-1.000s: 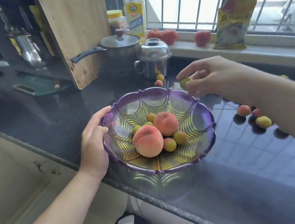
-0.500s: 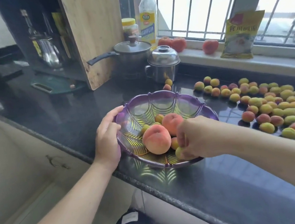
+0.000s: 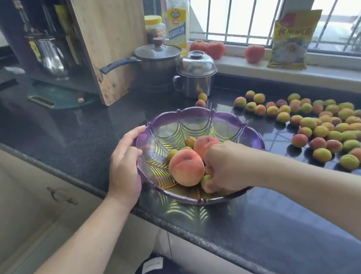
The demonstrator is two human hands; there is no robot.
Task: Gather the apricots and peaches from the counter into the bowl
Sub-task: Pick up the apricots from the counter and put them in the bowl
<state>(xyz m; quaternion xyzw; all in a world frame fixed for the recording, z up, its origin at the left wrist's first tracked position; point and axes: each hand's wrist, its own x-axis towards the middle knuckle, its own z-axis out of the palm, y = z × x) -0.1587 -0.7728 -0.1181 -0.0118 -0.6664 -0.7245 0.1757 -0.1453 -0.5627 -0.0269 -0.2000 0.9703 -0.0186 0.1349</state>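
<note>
The head view looked down on a dark stone counter (image 3: 84, 138) that ran under a barred window. A purple glass bowl (image 3: 195, 115) sat near the counter's front edge. The left hand (image 3: 123, 168) rested against the bowl's left rim, thumb over the lip and fingers loosely curved along the outer wall, steadying it. The right hand (image 3: 226, 167) was inside the bowl at its near right side, fingers curled down and pinching a small greenish apricot (image 3: 205, 181) just above the bowl floor. Two peaches lay in the bowl, the nearer peach (image 3: 186, 170) touching the hand and the farther peach (image 3: 204, 143) behind it, with a few small apricots beside them. A broad scatter of loose apricots (image 3: 330, 126) lay well apart to the right on the counter, and two more (image 3: 200, 100) just behind the bowl beside a lidded steel pot (image 3: 195, 74).

The step in hand looked like setting one apricot down; most of the fruit was not yet gathered. The next move would call for letting the fingers go, lifting clear of the peaches, and reaching right for another.

A yellow packet (image 3: 294, 38) on the sill bore large Chinese characters, beginning 食用. The tall bottle (image 3: 176, 13) carried a yellow label whose print was too small to read.
</note>
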